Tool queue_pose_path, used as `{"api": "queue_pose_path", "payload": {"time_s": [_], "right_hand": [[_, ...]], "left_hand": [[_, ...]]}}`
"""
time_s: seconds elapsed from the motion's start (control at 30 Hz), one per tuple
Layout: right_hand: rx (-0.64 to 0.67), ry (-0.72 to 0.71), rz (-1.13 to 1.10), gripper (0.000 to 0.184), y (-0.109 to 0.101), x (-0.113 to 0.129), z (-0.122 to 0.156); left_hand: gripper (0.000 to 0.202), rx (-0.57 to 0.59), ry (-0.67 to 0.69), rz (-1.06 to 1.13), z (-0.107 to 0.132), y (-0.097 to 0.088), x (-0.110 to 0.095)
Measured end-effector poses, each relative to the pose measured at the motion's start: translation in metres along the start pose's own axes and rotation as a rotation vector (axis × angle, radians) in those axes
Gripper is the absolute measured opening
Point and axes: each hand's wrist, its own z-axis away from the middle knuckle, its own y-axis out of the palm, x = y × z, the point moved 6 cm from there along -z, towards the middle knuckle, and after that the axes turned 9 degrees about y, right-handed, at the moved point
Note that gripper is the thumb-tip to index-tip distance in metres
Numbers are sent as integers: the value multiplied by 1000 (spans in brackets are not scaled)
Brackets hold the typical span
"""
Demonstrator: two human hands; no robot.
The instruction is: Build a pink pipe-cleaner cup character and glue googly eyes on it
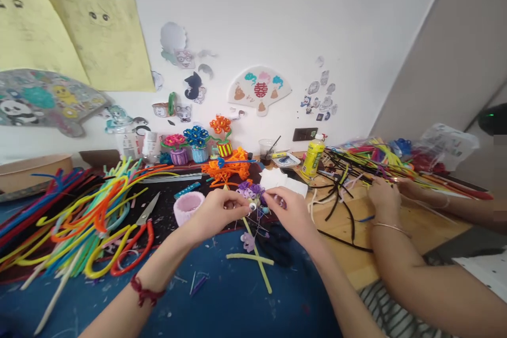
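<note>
From the head camera, the person's left hand [216, 212] and right hand [289, 215] meet over a blue craft mat [237, 290], both nearly closed. Their fingertips pinch a pipe-cleaner flower [249, 193] from either side, though the fingers hide the exact hold, and the right seems to pinch just beside a googly eye [252, 206]. The flower has purple blooms and hangs above a crossed green-yellow chenille stem [253, 257] lying on the mat.

A pink pipe-cleaner cup [188, 207] stands just beyond the left hand, near red-handled scissors [137, 237] and a heap of multicoloured chenille stems [79, 216]. White paper [283, 182] lies just beyond the right hand. Further right, a co-worker's hands [384, 195] work among black and yellow stems on a wooden table [412, 227]. Pipe-cleaner flowers in pots [197, 142] line the wall behind.
</note>
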Motion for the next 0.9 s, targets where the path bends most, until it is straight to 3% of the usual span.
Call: {"api": "queue_pose_path", "payload": {"time_s": [0.13,0.27,0.4,0.53,0.9], "right_hand": [[350,-18,-386,25,37,47,7],[479,45,-538,28,74,68,5],[497,143,-699,34,106,69,-3],[511,191,-721,35,133,66,-5],[465,154,-661,31,156,52,5]], "left_hand": [[31,-55,-68,45,28,-19,10],[30,-138,-98,30,49,-40,27],[28,-249,-160,-8,74,-65,51],[29,-346,-220,-14,96,-83,73],[18,-378,-221,127,100,-69,86]]}}
